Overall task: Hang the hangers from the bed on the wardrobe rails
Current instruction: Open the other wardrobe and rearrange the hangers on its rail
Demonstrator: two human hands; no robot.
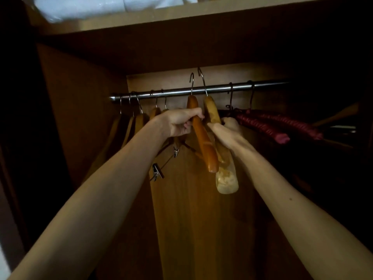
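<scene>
Two wooden hangers raised to the wardrobe rail

The left hand is clamped on the orange hanger, and the right hand on the paler hanger. Both hooks stand above the steel rail, apparently so they can drop between hangers already hung.

You cannot tell whether the two raised hooks clear the rail or touch it; they cross in front of it. Your left hand hides the fingers curled behind the orange hanger. Your right hand covers the middle of the pale hanger. Right of the rail's lit part, the wardrobe is too dark to read beyond the padded red hangers. Above the rail, the white bundle on the shelf is cut off by the top edge.
</scene>
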